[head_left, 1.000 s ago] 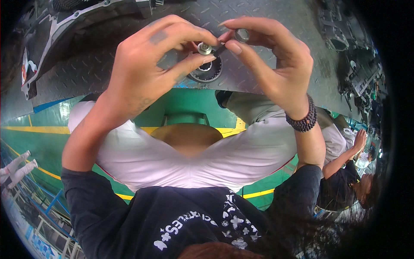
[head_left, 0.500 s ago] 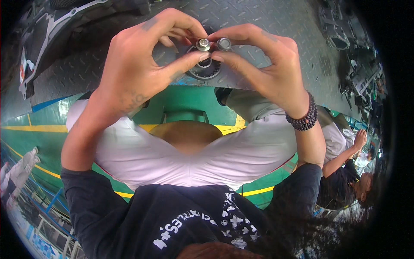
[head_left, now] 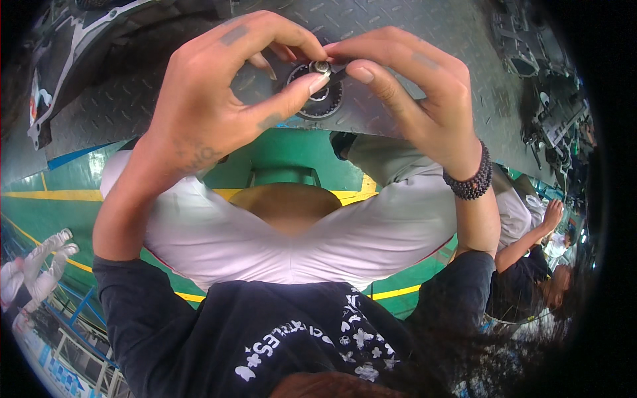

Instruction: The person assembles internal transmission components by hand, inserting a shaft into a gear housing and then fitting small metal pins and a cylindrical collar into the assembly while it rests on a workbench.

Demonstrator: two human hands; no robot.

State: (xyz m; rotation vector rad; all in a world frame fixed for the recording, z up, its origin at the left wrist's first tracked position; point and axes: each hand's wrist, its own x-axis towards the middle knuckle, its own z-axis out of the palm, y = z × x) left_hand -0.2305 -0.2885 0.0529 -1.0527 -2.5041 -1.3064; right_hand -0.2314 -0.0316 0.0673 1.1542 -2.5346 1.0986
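Left hand [head_left: 206,99] raised over the worktop edge, wrist below the knuckles, thumb and forefinger pinching a small silver metal bolt with a flanged head [head_left: 321,67], head facing the camera; other fingers curled behind. Right hand [head_left: 428,99] opposite, forefinger arched across to near the left forefinger's tip, thumb parted from it; something dark shows in between, too hidden to tell whether it is gripped. Bolt sits above a dark, toothed metal ring [head_left: 326,110] lying on the dark grey, diamond-pattern metal worktop [head_left: 451,33], close to its near edge. Black beaded bracelet [head_left: 469,179] on the right wrist. Dark letter-like marks on the inner left wrist, blurred; dark patches on both forefingers. Black short-sleeved shirt [head_left: 219,325] carries curved white lettering with flower and butterfly shapes. White trousers [head_left: 298,259], knees apart, a brown rounded seat [head_left: 285,207] between. Large grey metal casting [head_left: 79,40] upper left; more grey castings [head_left: 524,56] to the right. Green floor [head_left: 282,152] with yellow lines. Black-shirted co-worker [head_left: 517,285] at far right, forearm raised.
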